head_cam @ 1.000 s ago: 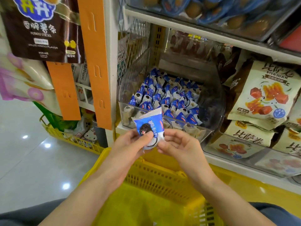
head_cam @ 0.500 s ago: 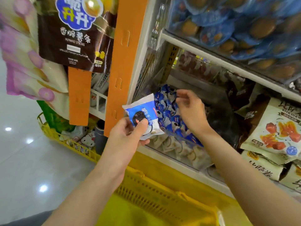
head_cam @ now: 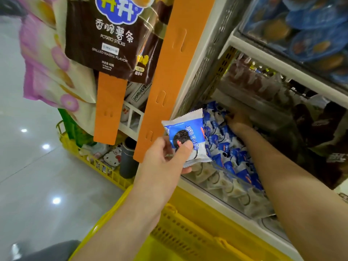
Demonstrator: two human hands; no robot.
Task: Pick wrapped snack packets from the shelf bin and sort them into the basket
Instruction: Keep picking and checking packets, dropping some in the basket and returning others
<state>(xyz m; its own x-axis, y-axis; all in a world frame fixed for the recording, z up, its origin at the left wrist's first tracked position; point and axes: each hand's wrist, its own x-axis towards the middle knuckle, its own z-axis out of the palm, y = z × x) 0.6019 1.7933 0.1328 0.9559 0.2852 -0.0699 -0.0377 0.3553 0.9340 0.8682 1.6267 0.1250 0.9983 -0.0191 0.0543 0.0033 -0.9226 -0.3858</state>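
Note:
My left hand (head_cam: 165, 159) pinches a blue-and-white wrapped snack packet (head_cam: 185, 132) with a dark cookie picture, held up in front of the shelf bin. The clear shelf bin (head_cam: 243, 193) is full of several similar blue-and-white packets (head_cam: 224, 146). My right hand (head_cam: 238, 119) reaches deep into the bin and lies on the packets at the back; its fingers are in shadow and I cannot see whether they grip one. The yellow basket (head_cam: 188, 232) sits below my arms at the bottom of the view.
An orange slotted strip (head_cam: 169, 78) and a shorter one (head_cam: 109, 108) hang left of the bin. A brown potato-sticks bag (head_cam: 113, 40) hangs above. A second yellow basket (head_cam: 98, 162) with goods stands on the shiny floor. Dark snack bags (head_cam: 316, 132) fill the shelf at right.
My right hand has gone further back into the bin. My left hand holds the packet slightly lower and closer to the bin. The view has shifted nearer the shelf.

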